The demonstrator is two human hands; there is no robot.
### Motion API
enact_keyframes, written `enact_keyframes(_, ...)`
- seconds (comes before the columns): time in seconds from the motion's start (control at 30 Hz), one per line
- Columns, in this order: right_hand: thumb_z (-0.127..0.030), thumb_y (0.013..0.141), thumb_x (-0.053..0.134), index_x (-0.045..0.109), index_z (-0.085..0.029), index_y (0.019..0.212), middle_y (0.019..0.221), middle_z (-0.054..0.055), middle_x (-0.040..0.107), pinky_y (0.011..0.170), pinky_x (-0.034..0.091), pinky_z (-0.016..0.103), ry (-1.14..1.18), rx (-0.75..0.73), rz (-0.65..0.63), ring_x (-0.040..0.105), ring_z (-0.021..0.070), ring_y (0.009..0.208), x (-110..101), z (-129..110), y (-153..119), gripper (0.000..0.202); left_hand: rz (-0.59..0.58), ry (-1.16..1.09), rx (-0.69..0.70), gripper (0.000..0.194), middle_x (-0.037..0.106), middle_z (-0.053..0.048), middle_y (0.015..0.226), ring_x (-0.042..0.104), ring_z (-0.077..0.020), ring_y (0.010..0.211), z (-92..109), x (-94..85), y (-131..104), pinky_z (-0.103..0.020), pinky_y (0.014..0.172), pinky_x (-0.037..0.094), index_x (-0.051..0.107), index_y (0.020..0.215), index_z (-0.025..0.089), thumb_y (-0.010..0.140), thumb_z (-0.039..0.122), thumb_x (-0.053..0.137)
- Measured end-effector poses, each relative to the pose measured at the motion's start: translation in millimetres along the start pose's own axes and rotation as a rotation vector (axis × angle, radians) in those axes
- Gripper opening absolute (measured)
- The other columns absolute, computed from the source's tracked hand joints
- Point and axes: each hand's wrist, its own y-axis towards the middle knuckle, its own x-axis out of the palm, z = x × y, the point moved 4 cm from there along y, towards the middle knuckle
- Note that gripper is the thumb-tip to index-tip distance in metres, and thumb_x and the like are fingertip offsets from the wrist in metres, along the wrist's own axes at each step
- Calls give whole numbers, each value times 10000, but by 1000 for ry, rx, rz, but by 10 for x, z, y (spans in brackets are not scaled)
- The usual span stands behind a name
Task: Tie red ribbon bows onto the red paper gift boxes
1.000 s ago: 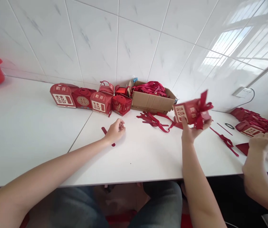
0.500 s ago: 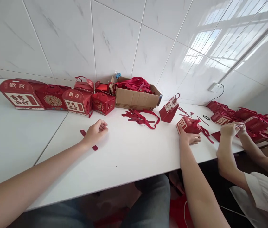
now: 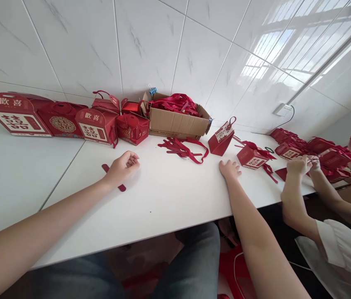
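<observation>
My left hand (image 3: 123,169) rests on the white table (image 3: 169,199) with its fingers curled into a loose fist, and nothing shows in it. Partly beneath its wrist lies a flat dark red strip (image 3: 122,188), its two ends sticking out. My right hand (image 3: 230,170) is open, fingers spread over the table, holding nothing. Just right of it sits a small red gift box (image 3: 250,158) with a ribbon bow, apart from the fingers. Behind that hand stands a wedge-shaped red box (image 3: 220,141) with a loop on top.
Red gift boxes (image 3: 96,125) line the wall at left. A cardboard box (image 3: 175,123) holds red ribbons (image 3: 178,103); loose strips (image 3: 178,148) lie before it. At right, a co-worker's hands (image 3: 300,165) work near piled red boxes (image 3: 331,160). A power socket (image 3: 283,109) is on the wall.
My right hand has let go of the small gift box and drawn left, its fingers now spread. The box has turned and sits further right. My left hand keeps its place.
</observation>
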Motion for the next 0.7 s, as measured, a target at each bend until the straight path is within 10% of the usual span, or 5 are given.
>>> enact_keyframes(0.23,-417,879,425,501,-115,1323,1495,222,344,1125,129,571,-103,-49,-56,236,370,1414,77,-26,-50,542,-152,163,185,160,629,-26,822,578,-200,795,105,-4,-84,-338,768,468,575,809,206,772,356,535)
enact_keyframes(0.47,-349,883,371,301,-170,1413,1566,159,60,1127,187,506,38,-171,266,78,314,1448,-121,-329,-417,564,-404,443,574,253,656,-63,920,556,-220,934,248,87,-317,-362,872,446,613,892,182,919,363,438)
enact_keyframes(0.7,-469,851,471,369,-191,1390,1541,180,165,1095,213,551,18,-926,163,151,341,1426,427,-1161,-1302,615,-304,549,642,401,614,-102,1165,501,-287,1155,110,94,-73,-445,987,417,578,1146,207,850,476,573)
